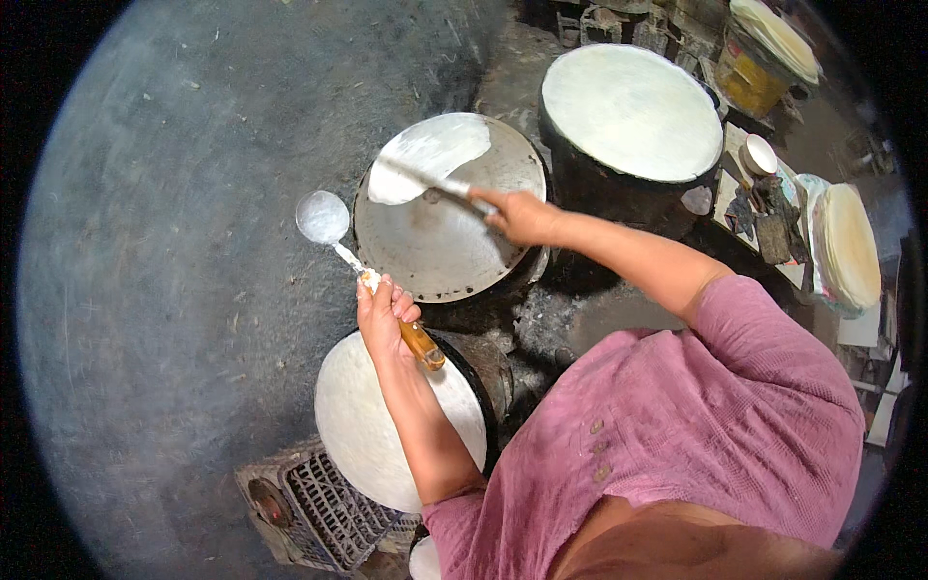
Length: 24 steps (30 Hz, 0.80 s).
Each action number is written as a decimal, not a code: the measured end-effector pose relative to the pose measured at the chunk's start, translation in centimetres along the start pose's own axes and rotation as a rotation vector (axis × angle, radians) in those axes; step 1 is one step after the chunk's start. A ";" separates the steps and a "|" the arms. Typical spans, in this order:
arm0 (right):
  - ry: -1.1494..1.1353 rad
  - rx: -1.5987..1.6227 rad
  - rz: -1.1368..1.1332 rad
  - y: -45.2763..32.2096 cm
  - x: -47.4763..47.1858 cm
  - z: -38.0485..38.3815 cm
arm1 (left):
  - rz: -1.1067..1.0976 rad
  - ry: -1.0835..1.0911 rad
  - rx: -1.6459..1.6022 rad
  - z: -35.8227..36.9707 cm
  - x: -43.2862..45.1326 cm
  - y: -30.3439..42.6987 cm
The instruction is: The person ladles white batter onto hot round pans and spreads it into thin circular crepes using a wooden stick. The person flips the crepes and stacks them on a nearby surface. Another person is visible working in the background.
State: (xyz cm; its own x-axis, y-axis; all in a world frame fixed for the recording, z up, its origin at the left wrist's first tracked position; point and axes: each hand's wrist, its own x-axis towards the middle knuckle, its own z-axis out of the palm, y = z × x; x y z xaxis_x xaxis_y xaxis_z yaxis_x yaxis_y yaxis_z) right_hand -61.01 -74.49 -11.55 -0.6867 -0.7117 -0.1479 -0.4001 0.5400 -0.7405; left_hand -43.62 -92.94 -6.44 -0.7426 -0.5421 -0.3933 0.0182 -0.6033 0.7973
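Observation:
My left hand (386,312) grips the wooden handle of a metal ladle (323,217), whose round bowl and neck bear white batter, just left of a round griddle (442,246). Over that griddle my right hand (523,216) holds a thin stick-like spreader (435,181), blurred, its far end at a patch of white batter (420,156). The batter covers the upper left part of the griddle, and bare metal shows elsewhere. Below my left forearm lies a second griddle covered with a white sheet of batter (355,413). A third round one, also covered in white (631,112), stands at the upper right.
A plastic crate (337,500) stands at the lower left. On the right are a small white bowl (760,154), dark blocks (773,235) and a stack of thin round flatbreads (850,246). Another stack (776,36) rests on a yellowish bucket (750,80) at the upper right.

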 end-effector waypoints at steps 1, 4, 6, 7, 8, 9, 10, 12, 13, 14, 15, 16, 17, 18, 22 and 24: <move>0.012 -0.028 0.115 0.2 0.4 -1.3 | -0.004 0.004 0.011 0.0 0.4 0.1; 0.056 -0.042 0.058 2.1 2.7 -1.1 | -0.020 -0.003 0.001 0.2 2.1 0.2; -0.045 -0.028 -0.046 0.5 2.5 0.5 | -0.022 0.001 0.026 -0.2 3.4 0.0; -0.064 -0.057 -0.143 0.2 2.2 1.0 | -0.023 0.004 0.037 -0.5 3.8 -0.1; -0.116 -0.029 -0.184 0.1 1.4 1.0 | -0.029 0.006 0.024 -0.8 4.0 -0.3; -0.168 -0.001 -0.224 0.2 0.5 0.8 | -0.043 0.005 0.027 -1.3 4.1 -0.5; -0.092 -0.006 -0.339 2.0 -0.2 1.4 | -0.054 0.004 0.031 -1.9 4.2 -0.7; 0.020 0.065 -0.203 3.0 -2.2 0.7 | -0.063 0.017 0.028 -2.9 3.8 -0.6; 0.045 0.119 -0.015 2.4 -3.4 -0.6 | -0.069 0.019 0.023 -3.1 3.5 -0.7; 0.041 0.080 -0.033 2.6 -3.4 0.1 | -0.074 0.022 0.018 -3.5 3.2 -0.8; 0.051 0.038 -0.043 2.8 -3.6 0.4 | -0.077 0.020 0.011 -3.3 3.4 -1.0; 0.059 -0.003 -0.054 2.7 -3.8 0.6 | -0.079 0.021 0.004 -3.0 3.8 -1.2; -0.071 0.014 -0.101 2.2 -4.0 1.4 | -0.080 0.023 -0.003 -2.9 4.0 -1.3; -0.079 0.043 -0.173 2.1 -3.7 2.0 | -0.085 0.030 0.003 -2.5 4.1 -1.2; 0.029 -0.031 -0.130 2.1 -0.6 -0.3 | -0.059 0.039 0.031 -2.2 4.6 -0.7; 0.085 -0.120 -0.011 2.5 3.2 -2.6 | -0.031 0.023 0.050 -2.2 4.9 -0.6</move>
State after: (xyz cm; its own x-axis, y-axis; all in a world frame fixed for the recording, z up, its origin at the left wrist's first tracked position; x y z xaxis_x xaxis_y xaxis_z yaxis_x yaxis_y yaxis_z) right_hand -65.77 -74.25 -12.17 -0.7291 -0.6797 -0.0806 -0.4739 0.5862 -0.6571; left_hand -45.78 -96.54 -9.88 -0.7269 -0.5373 -0.4276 -0.0381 -0.5901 0.8064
